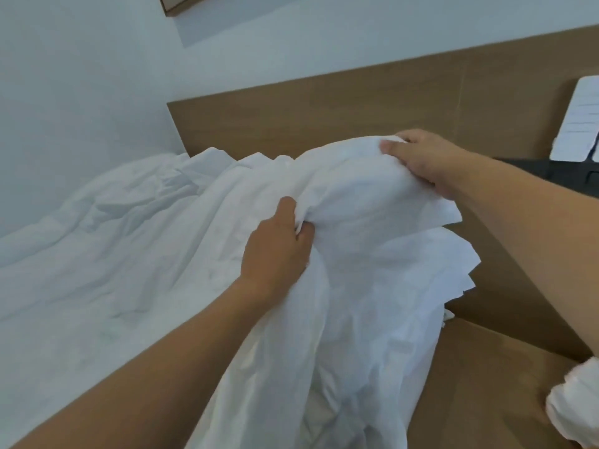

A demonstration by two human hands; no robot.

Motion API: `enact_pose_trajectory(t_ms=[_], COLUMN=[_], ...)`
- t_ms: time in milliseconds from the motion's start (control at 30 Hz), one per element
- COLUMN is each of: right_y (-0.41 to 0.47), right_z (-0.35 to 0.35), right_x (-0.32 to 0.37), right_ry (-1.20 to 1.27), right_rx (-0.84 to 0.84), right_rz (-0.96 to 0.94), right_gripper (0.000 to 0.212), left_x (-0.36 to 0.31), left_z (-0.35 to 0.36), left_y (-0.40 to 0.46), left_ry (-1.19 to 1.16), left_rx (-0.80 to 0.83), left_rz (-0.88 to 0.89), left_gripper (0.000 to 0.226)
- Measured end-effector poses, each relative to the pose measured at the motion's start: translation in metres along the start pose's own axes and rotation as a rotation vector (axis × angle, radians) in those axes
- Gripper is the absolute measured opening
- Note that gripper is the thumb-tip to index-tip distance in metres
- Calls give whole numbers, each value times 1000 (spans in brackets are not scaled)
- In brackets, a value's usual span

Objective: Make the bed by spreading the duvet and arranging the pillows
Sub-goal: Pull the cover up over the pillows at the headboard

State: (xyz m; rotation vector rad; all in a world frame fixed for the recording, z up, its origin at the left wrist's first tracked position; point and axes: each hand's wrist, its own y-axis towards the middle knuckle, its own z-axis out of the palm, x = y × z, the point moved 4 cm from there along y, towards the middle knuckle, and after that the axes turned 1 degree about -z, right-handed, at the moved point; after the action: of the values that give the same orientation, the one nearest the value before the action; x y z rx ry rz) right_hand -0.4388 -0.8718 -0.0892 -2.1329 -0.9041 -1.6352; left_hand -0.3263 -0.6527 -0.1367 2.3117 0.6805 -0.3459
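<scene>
A white, wrinkled duvet (pixel 136 254) covers the bed from the left edge to the wooden headboard (pixel 324 118). Its near corner is lifted off the bed and hangs down over the bedside. My left hand (pixel 278 251) is shut on a bunched fold of the duvet in the middle of the view. My right hand (pixel 421 160) grips the duvet's upper edge close to the headboard, thumb on top of the cloth. No pillow can be told apart from the white bedding.
A pale wall (pixel 81 76) borders the bed on the left. A dark bedside surface (pixel 551 176) with a white card (pixel 580 124) stands at the right. Brown floor (pixel 479 384) lies below, with a bit of white cloth (pixel 573 403) at the right edge.
</scene>
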Motion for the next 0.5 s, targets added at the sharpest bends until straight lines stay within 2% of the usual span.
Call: enact_pose_trajectory(t_ms=[67, 133, 200, 267, 300, 367, 400, 467, 500], right_y=[11, 17, 20, 26, 31, 48, 58, 76, 84], right_z=[13, 21, 25, 26, 22, 9, 1, -16, -21], right_x=[-44, -95, -139, -162, -162, -145, -127, -94, -88], right_ry=[-73, -176, -328, -442, -483, -592, -652, -721, -741], right_rx=[65, 73, 80, 58, 20, -91, -144, -200, -195], right_rz=[135, 256, 318, 267, 207, 69, 3, -81, -86], right_gripper=[70, 95, 101, 95, 86, 60, 52, 48, 50], left_x=[-6, -5, 2, 6, 5, -5, -14, -37, -47], left_z=[19, 65, 110, 130, 133, 129, 123, 115, 117], left_y=[2, -9, -24, -27, -24, -12, -5, 7, 7], left_ry=[-6, 138, 321, 385, 353, 244, 225, 247, 257], left_rx=[59, 310, 581, 691, 722, 685, 597, 424, 391], left_rz=[10, -8, -60, -88, -115, -145, -110, 6, 54], left_gripper=[18, 31, 63, 89, 93, 90, 89, 84, 83])
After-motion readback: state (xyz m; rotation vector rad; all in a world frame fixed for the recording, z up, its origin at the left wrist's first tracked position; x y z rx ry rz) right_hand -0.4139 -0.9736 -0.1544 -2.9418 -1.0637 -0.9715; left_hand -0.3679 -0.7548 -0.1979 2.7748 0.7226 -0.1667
